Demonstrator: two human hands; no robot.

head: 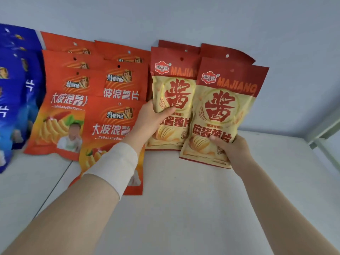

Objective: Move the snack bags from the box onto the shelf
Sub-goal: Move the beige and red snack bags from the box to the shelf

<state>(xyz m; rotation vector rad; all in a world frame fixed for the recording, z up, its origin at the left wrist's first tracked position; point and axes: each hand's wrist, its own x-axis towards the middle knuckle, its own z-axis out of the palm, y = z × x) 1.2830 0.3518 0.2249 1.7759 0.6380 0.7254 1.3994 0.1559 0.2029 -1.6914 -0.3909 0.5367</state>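
Two cream-and-red sesame-sauce chip bags stand at the back of the white shelf [184,208]. My left hand [149,120] grips the left bag [173,100] by its left edge, thumb across the front. The right bag [222,111] leans in front and to the right, and my right hand [230,148] holds its lower edge with the thumb on its face. Two more bags of this kind stand behind them [228,52]. The box is out of view.
Several orange wavy-chip bags [64,107] stand in overlapping rows to the left, one under my left forearm. Blue bags [12,92] fill the far left. A wall rises right behind the bags. A metal shelf frame [323,131] borders the right side.
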